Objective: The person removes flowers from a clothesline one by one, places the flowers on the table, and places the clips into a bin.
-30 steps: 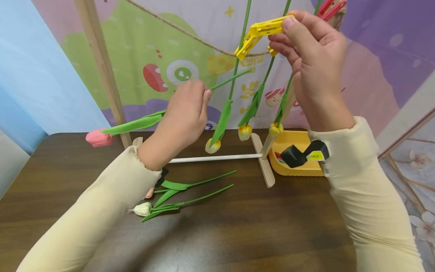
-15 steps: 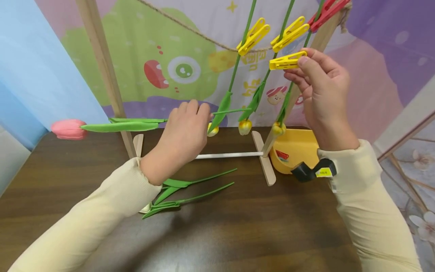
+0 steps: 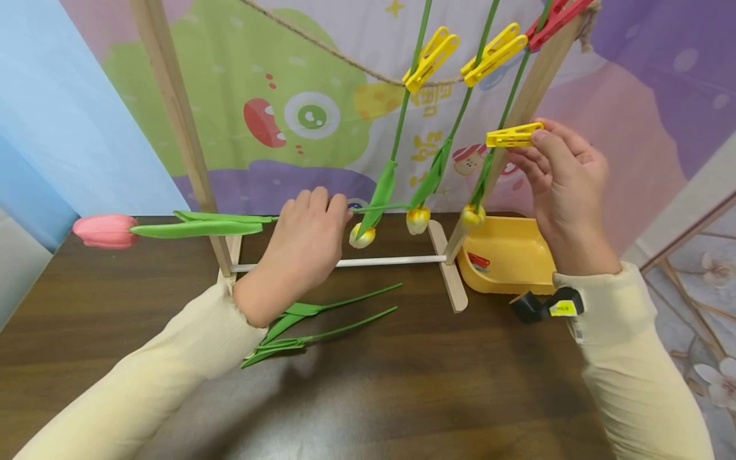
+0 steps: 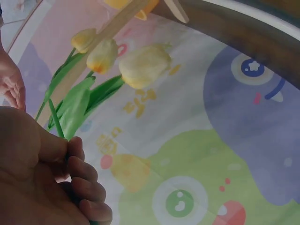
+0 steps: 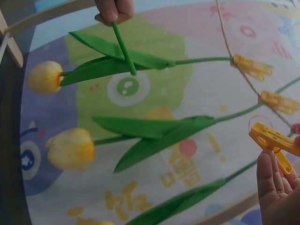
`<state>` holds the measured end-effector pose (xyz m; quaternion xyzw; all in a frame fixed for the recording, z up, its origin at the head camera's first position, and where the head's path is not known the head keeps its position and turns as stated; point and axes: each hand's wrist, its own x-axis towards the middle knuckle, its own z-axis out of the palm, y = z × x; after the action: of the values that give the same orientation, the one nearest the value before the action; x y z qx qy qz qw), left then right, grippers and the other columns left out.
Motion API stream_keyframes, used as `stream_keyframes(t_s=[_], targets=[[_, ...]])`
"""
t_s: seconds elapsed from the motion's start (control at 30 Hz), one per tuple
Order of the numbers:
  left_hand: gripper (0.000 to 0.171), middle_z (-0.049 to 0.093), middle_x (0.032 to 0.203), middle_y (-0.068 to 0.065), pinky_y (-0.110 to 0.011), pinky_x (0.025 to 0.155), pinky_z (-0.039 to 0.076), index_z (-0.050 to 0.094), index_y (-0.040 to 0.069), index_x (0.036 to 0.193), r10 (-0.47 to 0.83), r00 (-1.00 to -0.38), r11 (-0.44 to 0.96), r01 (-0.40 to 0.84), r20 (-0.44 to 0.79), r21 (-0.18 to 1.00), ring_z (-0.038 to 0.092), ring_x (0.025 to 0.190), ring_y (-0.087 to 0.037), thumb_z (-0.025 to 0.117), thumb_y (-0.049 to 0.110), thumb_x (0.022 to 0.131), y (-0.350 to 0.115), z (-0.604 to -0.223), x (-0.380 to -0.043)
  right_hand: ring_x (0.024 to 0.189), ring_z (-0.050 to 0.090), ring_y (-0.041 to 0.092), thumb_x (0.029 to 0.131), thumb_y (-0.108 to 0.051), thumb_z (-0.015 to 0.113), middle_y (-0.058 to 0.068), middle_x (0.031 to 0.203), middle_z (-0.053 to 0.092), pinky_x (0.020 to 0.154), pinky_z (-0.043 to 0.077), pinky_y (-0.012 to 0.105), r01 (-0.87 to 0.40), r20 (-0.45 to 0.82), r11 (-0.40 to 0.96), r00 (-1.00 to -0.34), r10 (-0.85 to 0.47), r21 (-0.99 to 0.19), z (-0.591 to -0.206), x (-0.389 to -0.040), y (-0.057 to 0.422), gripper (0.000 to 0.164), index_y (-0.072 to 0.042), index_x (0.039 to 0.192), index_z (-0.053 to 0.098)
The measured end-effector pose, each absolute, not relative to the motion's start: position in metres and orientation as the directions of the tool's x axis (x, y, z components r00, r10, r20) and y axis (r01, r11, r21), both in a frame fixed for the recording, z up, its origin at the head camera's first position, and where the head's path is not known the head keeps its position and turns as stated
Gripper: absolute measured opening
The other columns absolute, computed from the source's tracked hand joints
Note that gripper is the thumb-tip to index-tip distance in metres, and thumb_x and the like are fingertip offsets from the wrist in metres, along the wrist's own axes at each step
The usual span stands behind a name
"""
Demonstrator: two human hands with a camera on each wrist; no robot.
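My left hand (image 3: pixel 307 246) grips the green stem of a pink tulip (image 3: pixel 106 230), which lies level with its bloom out to the left. In the right wrist view the free stem end (image 5: pixel 124 49) pokes out below that hand. My right hand (image 3: pixel 572 191) pinches a yellow clothespin (image 3: pixel 513 135) by its handle end, in front of the rightmost hanging stem. Three yellow-white tulips (image 3: pixel 418 219) hang bloom down from a twine line (image 3: pixel 345 54). Two yellow clothespins (image 3: pixel 431 59) and a red clothespin (image 3: pixel 554 25) clip their stems.
A wooden frame (image 3: pixel 175 102) with a white crossbar (image 3: pixel 391 262) stands on the dark table (image 3: pixel 402 396). Cut-like loose flower stems (image 3: pixel 351 327) lie in front, partly behind my left arm. At right sits a yellow bin (image 3: pixel 512 249) with a small red clothespin (image 3: pixel 478 260) inside.
My right hand has drawn down and right from the twine with its clothespin. My left hand has lowered, and the pink tulip has shifted left and swung level.
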<state>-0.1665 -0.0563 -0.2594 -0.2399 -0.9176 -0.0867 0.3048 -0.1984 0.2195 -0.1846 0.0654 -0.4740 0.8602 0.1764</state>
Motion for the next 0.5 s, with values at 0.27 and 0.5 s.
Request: stream_keyframes(t_s=[0.27,0.5], targets=[[0.020,0.046,0.071,-0.013,-0.038,0.054,0.034,0.051,0.001,0.082,0.387,-0.725,0.876,0.482,0.570,0.019,0.044,0.063,-0.032,0.050,0.016,0.096,-0.058,-0.268,-0.162,0.062,0.066,0.023,0.081,0.006,0.065,0.016,0.081,0.068,0.064,0.056,0.029,-0.357,0.251,-0.518,-0.931,0.264,-0.777,-0.204,-0.204,0.238,0.014,0.011,0.094,0.064],[0.022,0.045,0.072,-0.014,-0.036,0.054,0.032,0.051,-0.001,0.084,0.384,-0.726,0.882,0.472,0.570,0.006,0.042,0.063,-0.030,0.053,0.018,0.095,-0.060,-0.279,-0.161,0.061,0.066,0.023,0.082,0.008,0.062,0.016,0.086,0.067,0.064,0.057,0.029,-0.333,0.206,-0.523,-0.935,0.288,-0.784,-0.224,-0.208,0.258,0.013,0.011,0.095,0.063]])
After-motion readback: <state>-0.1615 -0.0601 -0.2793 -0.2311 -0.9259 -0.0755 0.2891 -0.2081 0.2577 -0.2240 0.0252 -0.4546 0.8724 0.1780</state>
